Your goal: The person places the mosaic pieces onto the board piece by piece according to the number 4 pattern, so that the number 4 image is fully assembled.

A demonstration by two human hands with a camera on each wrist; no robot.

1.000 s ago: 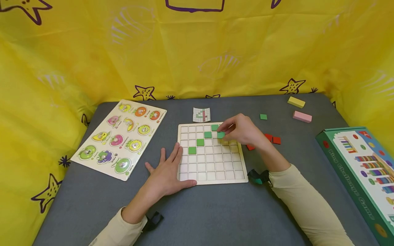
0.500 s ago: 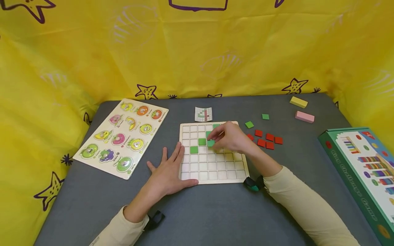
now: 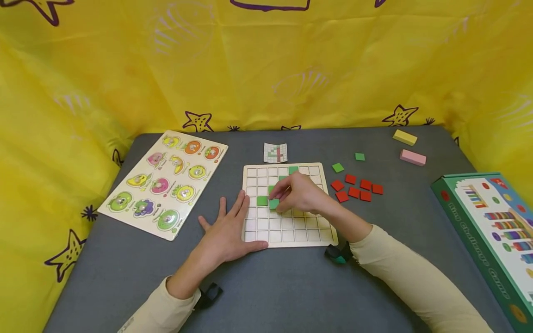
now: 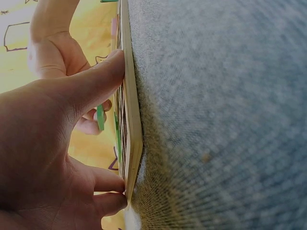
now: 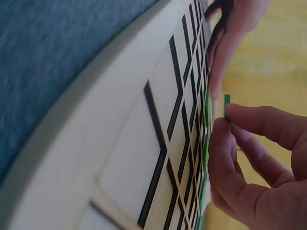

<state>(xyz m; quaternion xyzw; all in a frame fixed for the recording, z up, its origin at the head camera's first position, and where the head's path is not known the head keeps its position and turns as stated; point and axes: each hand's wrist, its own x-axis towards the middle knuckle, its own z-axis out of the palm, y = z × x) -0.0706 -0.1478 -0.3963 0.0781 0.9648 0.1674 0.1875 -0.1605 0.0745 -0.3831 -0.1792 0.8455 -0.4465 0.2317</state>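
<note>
A: In the head view, how full is the grid board (image 3: 291,231)?

B: Barely: a few green squares sit in a diagonal at centre; the red tiles (image 3: 358,188) right of it lie loose. The right hand (image 3: 301,196) pinches a green tile (image 3: 273,204) over the board.

A: And the wrist views?

B: The left hand (image 4: 53,143), fingers spread flat, presses the board's edge; fingertips (image 5: 223,132) hold the tile just above a cell.
</note>
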